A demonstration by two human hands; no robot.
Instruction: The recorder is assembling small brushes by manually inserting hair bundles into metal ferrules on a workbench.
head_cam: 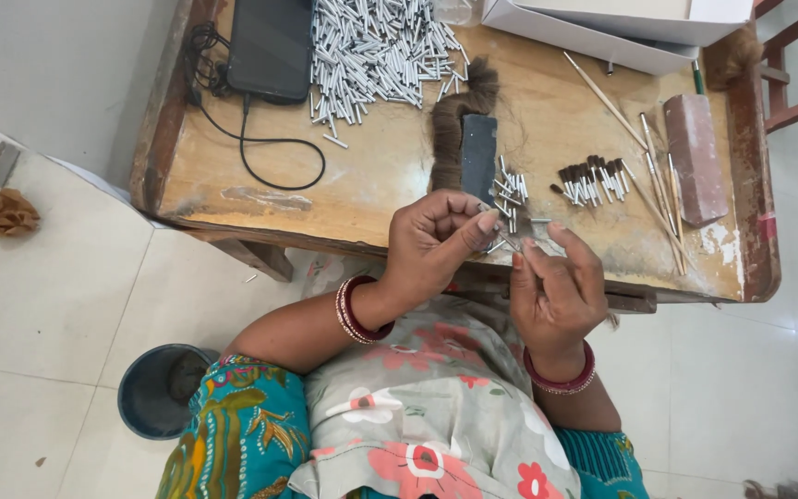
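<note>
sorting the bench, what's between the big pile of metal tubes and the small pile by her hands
In the head view, a bundle of dark hair and a dark flat block lie between the big tube pile and small pile.

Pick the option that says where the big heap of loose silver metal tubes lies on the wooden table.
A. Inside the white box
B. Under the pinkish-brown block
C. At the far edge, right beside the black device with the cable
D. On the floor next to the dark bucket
C: the heap of silver tubes lies on the wooden table directly beside the black device, at the far edge.
</note>
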